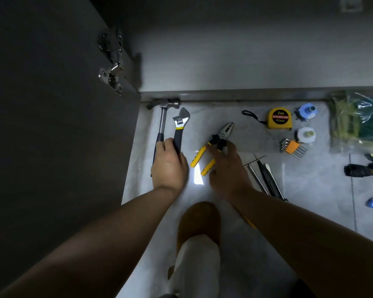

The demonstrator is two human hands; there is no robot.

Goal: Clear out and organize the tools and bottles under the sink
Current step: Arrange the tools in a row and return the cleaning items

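Head view, looking down at the floor (310, 181) in front of the open cabinet; cabinet door (52, 125) swung out to the left, hinge (111, 77) visible.

We note both hands down among the tools, apart from each other. The left hand (169, 166) has its fingers curled on the black handle of the adjustable wrench (179, 125), whose jaw points toward the cabinet sill. The hammer (163, 123) lies just beside the wrench on its left, head against the sill, handle running along the edge of the hand.

The right hand (226, 168) is bent over the yellow-handled pliers (219, 138), fingertips on the pivot and upper handle, thumb at the near handle end. The pliers' handles are spread and the nose points up and right. The hand is somewhat blurred.

Further right on the floor: yellow tape measure (280, 118), hex key set (292, 147), two small bottles seen from above, one blue-capped (307, 110) and one white-capped (306, 134), and a plastic bag (357, 121). A thin metal rod (256, 174) and a dark knife-like tool (269, 179) lie beside the right wrist.
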